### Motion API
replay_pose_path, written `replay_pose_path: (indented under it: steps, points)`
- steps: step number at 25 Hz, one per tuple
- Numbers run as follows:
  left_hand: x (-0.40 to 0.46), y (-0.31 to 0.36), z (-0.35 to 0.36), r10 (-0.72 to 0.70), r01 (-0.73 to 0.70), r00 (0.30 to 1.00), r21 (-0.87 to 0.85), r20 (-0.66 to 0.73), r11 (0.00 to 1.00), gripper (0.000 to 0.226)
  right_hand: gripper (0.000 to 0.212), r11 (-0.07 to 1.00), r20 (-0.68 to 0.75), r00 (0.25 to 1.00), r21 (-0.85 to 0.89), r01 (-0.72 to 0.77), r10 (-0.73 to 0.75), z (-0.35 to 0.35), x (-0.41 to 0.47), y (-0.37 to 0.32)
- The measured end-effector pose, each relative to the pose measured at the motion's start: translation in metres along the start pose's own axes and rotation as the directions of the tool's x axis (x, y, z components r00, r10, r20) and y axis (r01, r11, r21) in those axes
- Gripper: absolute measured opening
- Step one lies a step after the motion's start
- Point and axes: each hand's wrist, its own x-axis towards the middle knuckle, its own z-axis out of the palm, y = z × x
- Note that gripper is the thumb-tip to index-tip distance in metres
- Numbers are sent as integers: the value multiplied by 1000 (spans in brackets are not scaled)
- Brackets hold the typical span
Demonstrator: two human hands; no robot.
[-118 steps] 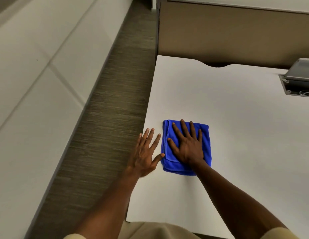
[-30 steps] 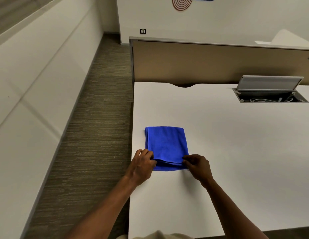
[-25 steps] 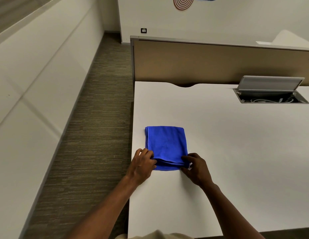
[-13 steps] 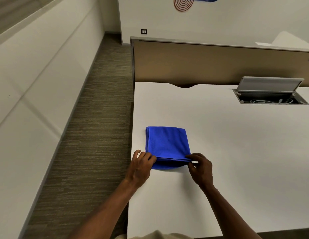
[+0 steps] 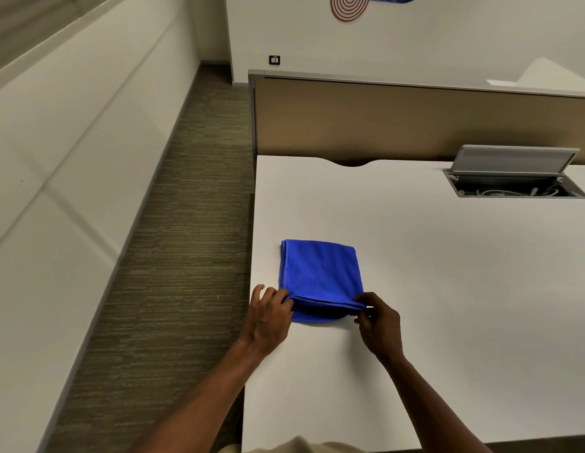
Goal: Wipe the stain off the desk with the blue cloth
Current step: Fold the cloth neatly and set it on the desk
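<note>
At the left, our left hand (image 5: 268, 317) sits at the desk's left edge, fingers pinched on the near-left corner of the blue cloth (image 5: 320, 276), holding its top layer slightly raised. The cloth lies folded and flat on the white desk (image 5: 448, 273), close to that left edge and well short of the open cable box (image 5: 516, 186) far off to the right. Its long axis runs away from us, toward the tan partition (image 5: 415, 122); the short near edge is the one we hold. At that edge's right end, our right hand (image 5: 379, 325) is closed in a thumb-and-finger pinch on the near-right corner.

So the whole cloth lies straight ahead of both grips, beyond our fingertips, and neither hand is clearly nearer: each has one corner, the cloth centred between them. We judge that whatever comes next, whether refolding or lifting, turns on this: pulling toward us drags the cloth along its length, while lifting peels the top layer up and away from us.

We can make out no stain on the bare desk around the cloth.
</note>
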Motion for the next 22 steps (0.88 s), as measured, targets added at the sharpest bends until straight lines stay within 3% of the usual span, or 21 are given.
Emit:
replay_pose_path:
  steps: [6, 10, 12, 17, 20, 22]
  points:
    - [6, 2, -5, 0, 2, 997, -28, 74, 1000, 14, 29, 929, 94, 976, -299, 216, -197, -6, -1, 1]
    - [11, 1, -9, -3, -1, 1000, -168, -23, 986, 11, 18, 938, 87, 984, -300, 177, -158, -10, 8, -3]
    - [8, 0, -7, 37, -46, 997, -124, -73, 991, 6, 17, 956, 116, 988, -261, 132, -104, -14, 12, -3]
    - [-24, 5, 13, 264, -264, 963, 21, -44, 964, 26, 20, 968, 173, 985, -246, 41, 2, -19, 15, -5]
    - [-32, 7, 10, 186, -188, 982, -67, -27, 980, 36, 8, 962, 173, 984, -274, 15, 34, -21, 15, -5]
    - [-26, 5, 3, 161, -161, 987, -56, -11, 985, 43, 23, 959, 155, 987, -285, -6, 52, -21, 17, -4]
